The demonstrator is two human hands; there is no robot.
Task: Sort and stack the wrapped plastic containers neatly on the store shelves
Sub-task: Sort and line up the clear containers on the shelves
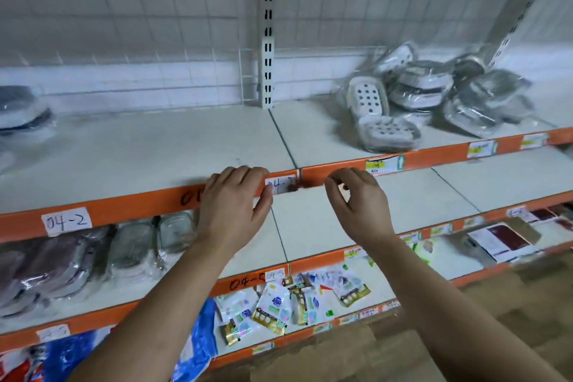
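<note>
- At the far left of the frame, a wrapped stack (pixel 21 112) is sitting flat on the top shelf (pixel 155 146), offering a pattern to copy.
- At centre, the left hand (pixel 235 205) is hooking its fingers over the orange strip (pixel 139 206), with its thumb by the label (pixel 280 184).
- Just right of it, the right hand (pixel 356 205) is curling, thumb near forefinger, with nothing visible in it.
- At upper right, the pile (pixel 434 96) of wrapped containers is lying jumbled on the same shelf. Taking one pack at a time by its sides and grouping like shapes is looking wisest.
</note>
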